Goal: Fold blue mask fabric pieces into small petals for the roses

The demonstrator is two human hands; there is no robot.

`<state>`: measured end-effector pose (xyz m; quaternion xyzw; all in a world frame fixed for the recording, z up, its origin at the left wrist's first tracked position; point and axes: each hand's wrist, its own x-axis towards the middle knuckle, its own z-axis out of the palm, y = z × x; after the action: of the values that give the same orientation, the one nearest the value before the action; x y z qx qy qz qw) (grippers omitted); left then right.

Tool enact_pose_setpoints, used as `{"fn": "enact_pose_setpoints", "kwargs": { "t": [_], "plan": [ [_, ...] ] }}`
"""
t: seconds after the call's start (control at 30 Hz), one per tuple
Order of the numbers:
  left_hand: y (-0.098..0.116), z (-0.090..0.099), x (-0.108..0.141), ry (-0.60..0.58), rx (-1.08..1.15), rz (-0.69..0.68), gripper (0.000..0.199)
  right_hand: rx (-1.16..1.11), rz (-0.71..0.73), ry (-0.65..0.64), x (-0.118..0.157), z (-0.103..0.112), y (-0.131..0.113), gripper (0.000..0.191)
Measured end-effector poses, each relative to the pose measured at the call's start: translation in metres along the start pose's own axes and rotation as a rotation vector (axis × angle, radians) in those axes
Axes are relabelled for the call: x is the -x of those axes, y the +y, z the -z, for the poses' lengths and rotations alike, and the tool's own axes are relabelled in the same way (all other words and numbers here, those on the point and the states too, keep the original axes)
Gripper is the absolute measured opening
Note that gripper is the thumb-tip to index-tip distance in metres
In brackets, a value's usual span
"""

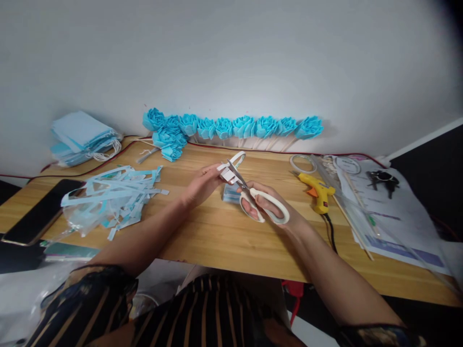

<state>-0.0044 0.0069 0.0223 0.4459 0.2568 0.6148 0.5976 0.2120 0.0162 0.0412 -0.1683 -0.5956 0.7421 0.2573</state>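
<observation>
My left hand [203, 184] is closed on a small white folded piece [228, 174], from which a narrow white strip [239, 159] curls up. In my right hand [263, 196] are white-handled scissors [273, 205], fingers through the loops, with the blades parted around the white piece. Below the blades lies a small stack of light blue pieces [231, 193] on the wooden table [224, 241], partly hidden by the hands and scissors.
Blue flowers [243, 126] on sticks line the wall. Left: folded masks [81, 132], blue and white strips [115, 193], a phone [41, 209]. Right: a yellow glue gun [318, 192] with cord, a tape roll [303, 164], printed papers [394, 212], keys [383, 178], thin sticks [352, 224].
</observation>
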Motion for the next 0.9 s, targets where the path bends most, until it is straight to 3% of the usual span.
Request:
{"fn": "enact_pose_setpoints", "kwargs": {
  "t": [0.9],
  "plan": [
    [-0.0008, 0.0022, -0.0005, 0.016, 0.015, -0.006, 0.029, -0.128, -0.018, 0.022, -0.0006, -0.0007, -0.0004, 0.050]
  ]
}}
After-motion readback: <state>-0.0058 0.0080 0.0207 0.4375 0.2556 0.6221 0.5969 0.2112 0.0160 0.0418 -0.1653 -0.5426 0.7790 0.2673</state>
